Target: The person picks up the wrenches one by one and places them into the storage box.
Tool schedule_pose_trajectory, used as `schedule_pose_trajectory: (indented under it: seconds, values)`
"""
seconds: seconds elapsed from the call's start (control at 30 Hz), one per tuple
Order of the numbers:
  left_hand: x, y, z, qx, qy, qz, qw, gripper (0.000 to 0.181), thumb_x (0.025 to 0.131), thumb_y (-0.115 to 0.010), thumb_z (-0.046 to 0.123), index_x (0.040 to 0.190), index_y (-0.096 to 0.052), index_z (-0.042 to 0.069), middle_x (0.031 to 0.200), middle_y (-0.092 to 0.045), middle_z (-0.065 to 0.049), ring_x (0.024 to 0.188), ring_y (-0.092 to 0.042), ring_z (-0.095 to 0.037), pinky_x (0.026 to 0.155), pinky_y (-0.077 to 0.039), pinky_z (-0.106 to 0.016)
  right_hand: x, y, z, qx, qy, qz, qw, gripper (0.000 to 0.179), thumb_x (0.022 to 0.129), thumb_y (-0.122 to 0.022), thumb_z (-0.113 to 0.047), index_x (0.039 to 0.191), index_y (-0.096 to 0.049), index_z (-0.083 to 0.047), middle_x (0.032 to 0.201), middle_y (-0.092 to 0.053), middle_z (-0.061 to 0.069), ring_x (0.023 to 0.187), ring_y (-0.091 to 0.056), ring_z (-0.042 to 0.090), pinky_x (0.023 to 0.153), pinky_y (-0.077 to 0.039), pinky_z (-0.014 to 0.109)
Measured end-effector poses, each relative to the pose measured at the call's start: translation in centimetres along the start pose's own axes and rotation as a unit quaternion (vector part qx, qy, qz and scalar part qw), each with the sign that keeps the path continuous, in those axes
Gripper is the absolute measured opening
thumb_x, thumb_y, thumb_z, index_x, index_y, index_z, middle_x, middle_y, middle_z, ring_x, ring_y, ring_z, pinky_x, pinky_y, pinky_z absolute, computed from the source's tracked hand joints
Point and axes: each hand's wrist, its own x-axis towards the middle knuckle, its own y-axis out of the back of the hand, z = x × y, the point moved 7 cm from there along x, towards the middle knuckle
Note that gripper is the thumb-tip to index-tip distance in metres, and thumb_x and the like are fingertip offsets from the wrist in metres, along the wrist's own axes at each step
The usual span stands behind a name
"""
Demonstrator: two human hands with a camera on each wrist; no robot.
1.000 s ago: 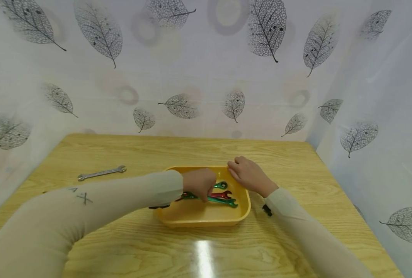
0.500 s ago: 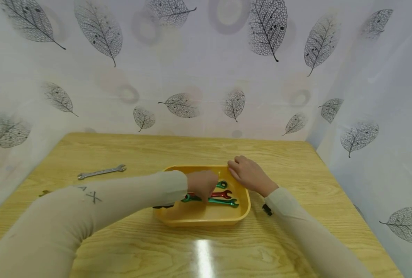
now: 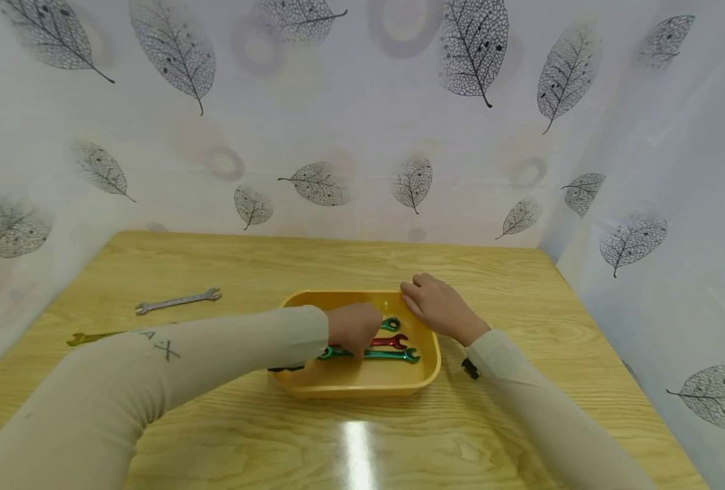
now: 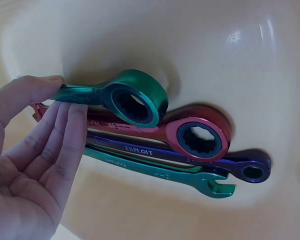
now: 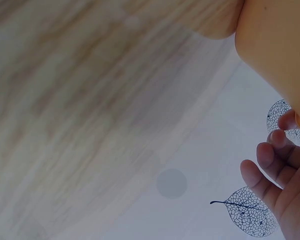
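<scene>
My left hand (image 3: 355, 328) reaches down into a yellow plastic tray (image 3: 356, 391). Thumb and fingers pinch the shank of a green ratchet wrench (image 4: 135, 100), seen close up in the left wrist view. Under it lie a red ratchet wrench (image 4: 202, 132), a purple wrench (image 4: 245, 167) and a green open-ended wrench (image 4: 190, 177), side by side on the tray's floor. My right hand (image 3: 439, 307) holds the rim at the back right corner; from the right wrist, a fingertip meets the rim while the other fingers (image 5: 270, 160) stay loosely bent outside.
On the wooden table (image 3: 491, 422), left of the tray, lie a silver double open-ended wrench (image 3: 179, 301) and a gold-coloured wrench (image 3: 90, 337), partly covered by my left sleeve. A leaf-patterned curtain (image 3: 362, 136) hangs along the back and sides.
The green open-ended wrench in the tray has turned from slanted to nearly level. My left forearm has shifted a little, uncovering more of the gold wrench. My right hand has kept its place.
</scene>
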Motion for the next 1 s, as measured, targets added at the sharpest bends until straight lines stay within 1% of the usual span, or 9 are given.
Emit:
schedule_pose_trajectory:
  seconds: [0.23,0.47,0.63,1.0]
  values:
    - [-0.05,-0.15,0.04,0.007,-0.009,0.015,0.9998,0.026,0.07,-0.076,0.002,0.07,-0.052,0.012,0.058,-0.051,0.004,0.051,-0.043,-0.009,0.045,-0.036,-0.019,0.01,0.13,-0.1,0.0,0.002,0.001,1.0,0.014,0.095,-0.051,-0.017,0.083,-0.049,-0.01,0.07,-0.036,0.002,0.062,-0.03,0.013,0.056,-0.03,0.025]
    - [0.56,-0.74,-0.41,0.015,-0.008,0.021,0.9996,0.027,0.072,-0.076,0.004,0.076,-0.051,0.013,0.063,-0.052,0.005,0.054,-0.045,-0.009,0.048,-0.037,-0.019,0.01,0.06,-0.07,0.001,0.0,0.0,1.0,0.014,0.095,-0.051,-0.017,0.083,-0.05,-0.011,0.07,-0.037,0.002,0.062,-0.03,0.013,0.056,-0.03,0.025]
    - [0.78,-0.87,-0.46,0.021,-0.01,0.021,0.9995,0.027,0.071,-0.077,0.004,0.076,-0.052,0.013,0.063,-0.052,0.005,0.054,-0.046,-0.009,0.048,-0.038,-0.019,0.0,0.01,0.0,0.0,-0.002,-0.003,1.0,0.014,0.095,-0.051,-0.018,0.084,-0.051,-0.01,0.07,-0.037,0.002,0.062,-0.031,0.013,0.056,-0.031,0.025]
    - [0.62,-0.75,-0.14,0.047,-0.007,0.016,0.9988,0.027,0.071,-0.077,0.005,0.076,-0.052,0.014,0.062,-0.052,0.006,0.055,-0.046,-0.009,0.049,-0.038,-0.02,0.0,0.02,-0.02,0.002,-0.003,-0.004,1.0,0.014,0.096,-0.05,-0.019,0.084,-0.05,-0.011,0.071,-0.037,0.002,0.063,-0.031,0.013,0.056,-0.031,0.025]
